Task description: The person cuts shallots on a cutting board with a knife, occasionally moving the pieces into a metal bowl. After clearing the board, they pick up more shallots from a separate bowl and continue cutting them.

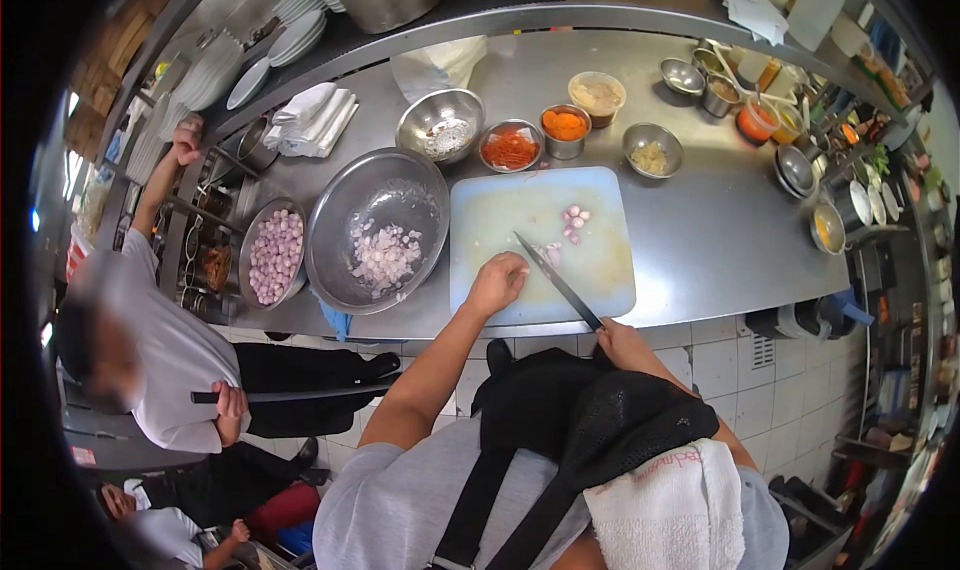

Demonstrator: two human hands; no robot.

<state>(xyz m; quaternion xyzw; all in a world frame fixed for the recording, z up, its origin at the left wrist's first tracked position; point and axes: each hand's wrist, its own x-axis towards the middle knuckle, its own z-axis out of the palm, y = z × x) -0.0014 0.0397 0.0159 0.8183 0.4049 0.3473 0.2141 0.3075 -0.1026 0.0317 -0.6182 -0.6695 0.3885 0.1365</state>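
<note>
My right hand (625,344) grips the handle of a long kitchen knife (563,288), whose blade slants up and left across a white cutting board (600,290). My left hand (499,283) is closed over the board, left of the blade; what its curled fingers hold, if anything, is hidden. A few pale cut shallot pieces (553,255) lie by the blade. Farther back on the board is a small group of peeled shallots (574,222). A large steel bowl (330,205) of chopped shallots (387,257) stands left of the board.
Beyond that bowl is a pan of whole shallots (276,255). Bowls of red slices (510,148), orange pieces (564,124) and pale mince (651,159) line the back. At left, a co-worker (190,340) holds a long dark object (300,396). A shelf (480,18) overhangs the counter.
</note>
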